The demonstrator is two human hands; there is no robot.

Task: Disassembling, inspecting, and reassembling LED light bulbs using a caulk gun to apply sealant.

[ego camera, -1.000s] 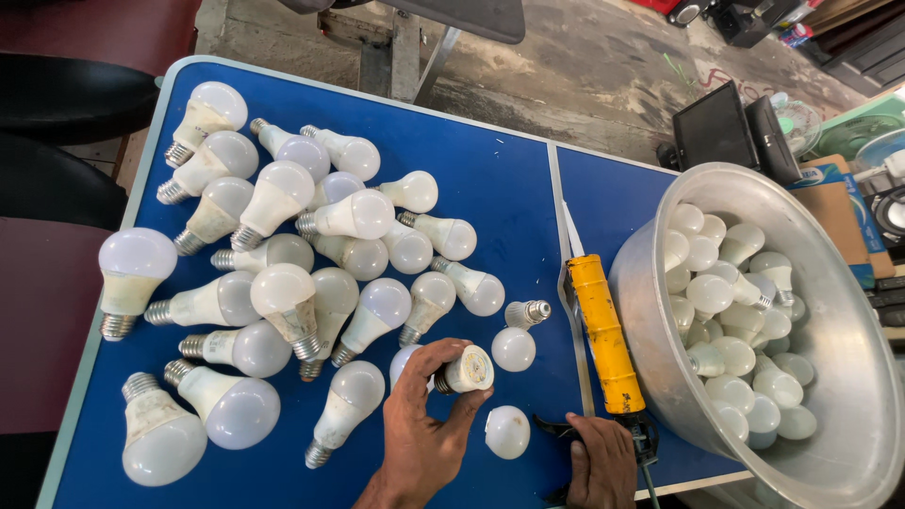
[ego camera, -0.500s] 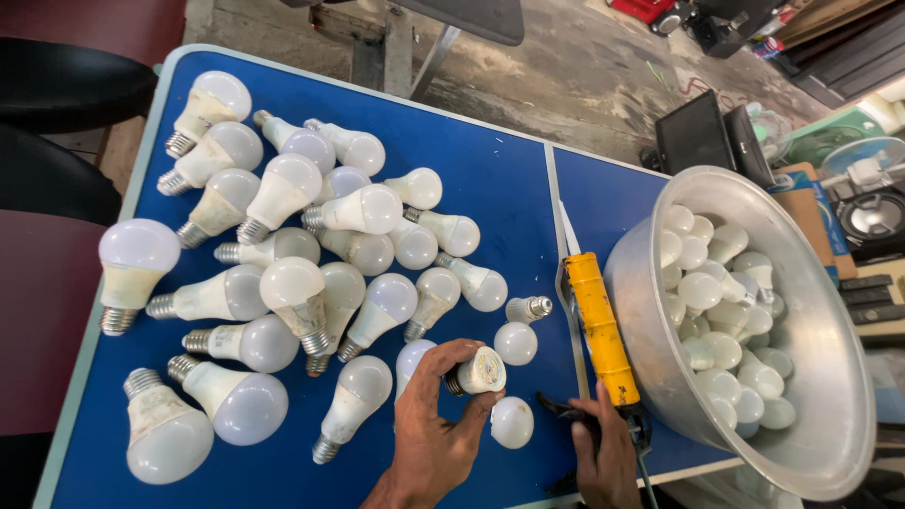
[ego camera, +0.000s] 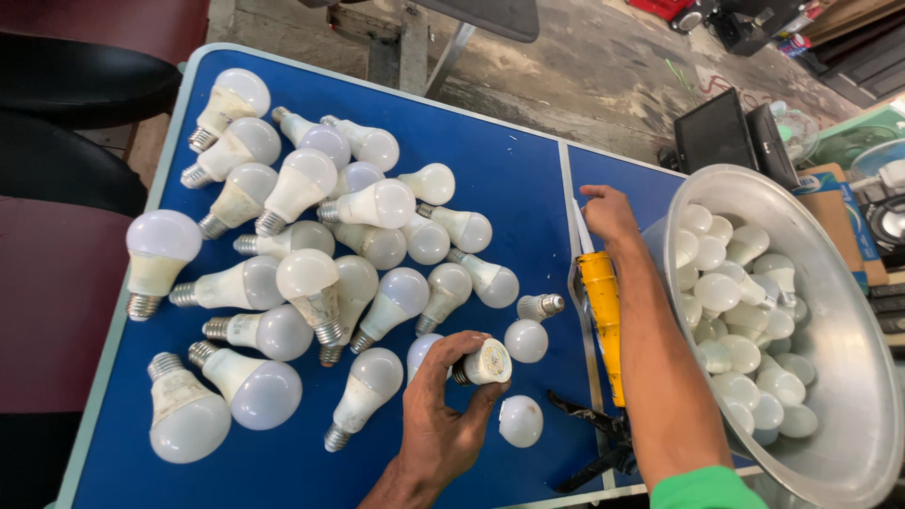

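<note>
The left hand (ego camera: 443,424) is closed around a small bulb base (ego camera: 485,361) with no dome on it, near the front edge of the blue bench (ego camera: 509,188). The base lies on its side. Its long way runs left to right, with the flat white face to the right and the metal screw end tucked under the fingers. The right hand (ego camera: 608,212) is loosely open and holds nothing; it rests by the tip of the yellow tool (ego camera: 603,320), next to the big metal bowl (ego camera: 848,377) of white domes. To do this well, the left hand should grip the base firmly but gently, so the base cannot roll into the loose dome (ego camera: 520,420) just beside it.
</note>
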